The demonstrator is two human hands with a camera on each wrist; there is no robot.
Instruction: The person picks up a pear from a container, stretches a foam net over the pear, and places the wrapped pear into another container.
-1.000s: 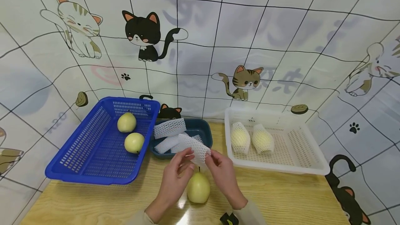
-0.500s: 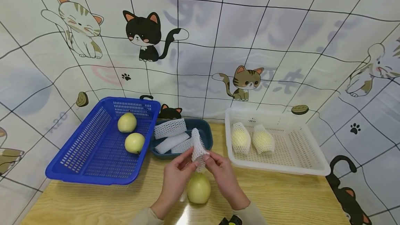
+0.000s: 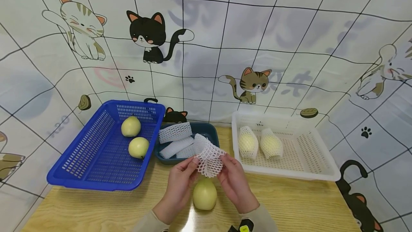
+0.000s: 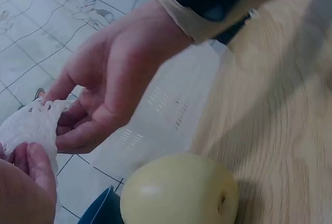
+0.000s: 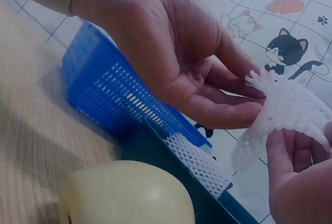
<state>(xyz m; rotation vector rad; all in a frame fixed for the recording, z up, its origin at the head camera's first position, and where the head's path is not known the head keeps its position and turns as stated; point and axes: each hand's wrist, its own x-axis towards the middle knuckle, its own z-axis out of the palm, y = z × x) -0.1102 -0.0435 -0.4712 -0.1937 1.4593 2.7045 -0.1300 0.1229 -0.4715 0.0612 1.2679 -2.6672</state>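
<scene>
Both hands hold a white foam fruit net over a pale yellow-green pear, which stands on the table. My left hand pinches the net's left edge between thumb and fingers. At the opposite edge, my right hand pinches it likewise. The net's near opening is stretched wide between them, its far end narrower. In the right wrist view, the left hand has its fingertips on the mesh. The left wrist view shows the right hand with curled fingers, and the bare pear below.
A blue basket at left holds two pears. Behind the hands, a dark teal tray contains several foam nets. The white basket at right holds two net-covered pears. A patterned cloth rises behind the table.
The net has turned in the hands, from lying slanted, through a narrow upright shape, to its near opening spread wide. The hands have moved slightly apart. The pear stays in place.
</scene>
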